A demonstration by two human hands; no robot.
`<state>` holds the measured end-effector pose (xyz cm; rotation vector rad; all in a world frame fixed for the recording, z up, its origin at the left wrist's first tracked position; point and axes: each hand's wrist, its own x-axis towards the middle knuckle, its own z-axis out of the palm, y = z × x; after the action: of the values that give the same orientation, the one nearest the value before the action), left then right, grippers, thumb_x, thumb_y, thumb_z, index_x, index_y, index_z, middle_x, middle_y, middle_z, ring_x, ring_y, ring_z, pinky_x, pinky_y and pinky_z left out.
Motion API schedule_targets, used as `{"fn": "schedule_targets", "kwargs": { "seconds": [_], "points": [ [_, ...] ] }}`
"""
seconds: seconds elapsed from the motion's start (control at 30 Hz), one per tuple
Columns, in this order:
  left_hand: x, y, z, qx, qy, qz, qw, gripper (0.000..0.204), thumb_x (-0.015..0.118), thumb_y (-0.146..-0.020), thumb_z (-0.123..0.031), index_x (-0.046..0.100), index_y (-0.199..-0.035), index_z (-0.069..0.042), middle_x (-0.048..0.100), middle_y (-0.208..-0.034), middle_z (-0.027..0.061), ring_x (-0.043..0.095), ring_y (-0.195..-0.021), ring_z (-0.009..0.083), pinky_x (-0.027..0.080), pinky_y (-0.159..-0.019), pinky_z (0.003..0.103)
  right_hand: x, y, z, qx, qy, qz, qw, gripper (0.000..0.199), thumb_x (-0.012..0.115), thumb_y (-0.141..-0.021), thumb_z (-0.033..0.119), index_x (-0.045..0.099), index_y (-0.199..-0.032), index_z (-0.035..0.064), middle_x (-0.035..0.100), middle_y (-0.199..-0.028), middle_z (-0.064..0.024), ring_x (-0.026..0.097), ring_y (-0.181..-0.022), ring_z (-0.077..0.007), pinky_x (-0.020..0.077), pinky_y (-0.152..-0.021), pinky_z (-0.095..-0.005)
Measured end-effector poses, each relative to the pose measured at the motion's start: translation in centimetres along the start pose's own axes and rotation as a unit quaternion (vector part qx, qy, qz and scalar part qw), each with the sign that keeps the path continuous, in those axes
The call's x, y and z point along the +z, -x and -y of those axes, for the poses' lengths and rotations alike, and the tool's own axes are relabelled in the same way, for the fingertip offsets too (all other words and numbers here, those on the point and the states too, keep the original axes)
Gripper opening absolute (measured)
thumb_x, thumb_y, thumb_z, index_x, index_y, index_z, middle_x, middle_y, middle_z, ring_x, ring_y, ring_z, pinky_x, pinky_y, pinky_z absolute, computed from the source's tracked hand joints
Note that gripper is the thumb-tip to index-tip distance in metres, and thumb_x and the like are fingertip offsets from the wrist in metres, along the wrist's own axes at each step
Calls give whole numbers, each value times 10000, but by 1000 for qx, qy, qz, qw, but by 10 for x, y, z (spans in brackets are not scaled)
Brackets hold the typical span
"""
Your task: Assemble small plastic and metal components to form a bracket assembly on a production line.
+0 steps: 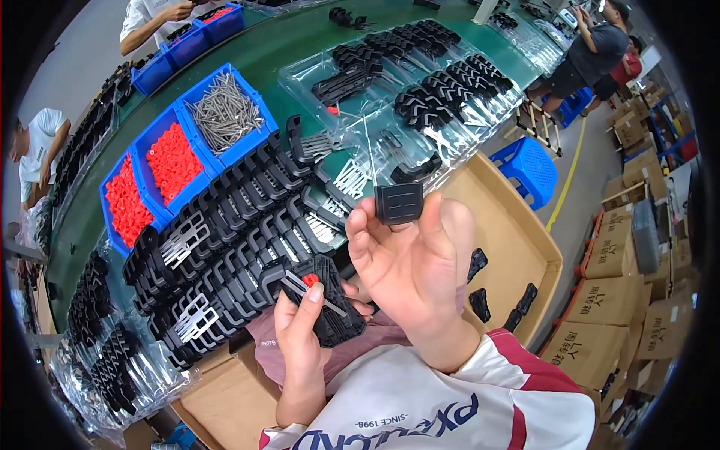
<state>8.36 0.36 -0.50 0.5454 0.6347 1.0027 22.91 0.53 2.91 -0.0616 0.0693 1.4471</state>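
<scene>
My left hand (304, 334) grips a black ribbed plastic part (330, 300) that carries a red peg and a metal pin, with the thumb pressed on top of it. My right hand (409, 262) is raised, palm toward me, and pinches a small black square plastic piece (398, 203) between fingertips. A thin metal pin (370, 161) sticks up just left of that piece. Both hands hover above my lap, close to rows of black curved plastic parts (240, 225) stacked on the green table (285, 41).
Blue bins hold red pegs (154, 176) and metal pins (225, 112). Clear trays of black parts (420, 90) lie farther back. A cardboard box (517, 247) with a few black pieces stands at my right. Other people work along the table; a blue stool (529, 169) and stacked cartons (615, 300) are right.
</scene>
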Motion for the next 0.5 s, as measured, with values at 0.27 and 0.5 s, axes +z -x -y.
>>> {"fn": "schedule_targets", "kwargs": {
  "seconds": [0.27,0.5],
  "points": [
    [8,4,-1,10,-23,-47,999,267,467,-943,-101,442,-1169,39,625,-893,235,667,-663,342,583,-606,365,2,0,-6,6,-21,-13,1000,549,596,-910,408,512,-1168,-69,579,-1123,-188,552,-1100,-283,507,-940,-339],
    [-29,8,-5,-25,56,6,998,317,446,-947,-138,428,-1188,68,623,-920,247,664,-700,365,569,-643,389,-23,8,-20,-42,156,65,985,569,635,-896,309,414,-1283,-45,565,-1131,-211,583,-1080,-298,533,-916,-345]
  ]
}}
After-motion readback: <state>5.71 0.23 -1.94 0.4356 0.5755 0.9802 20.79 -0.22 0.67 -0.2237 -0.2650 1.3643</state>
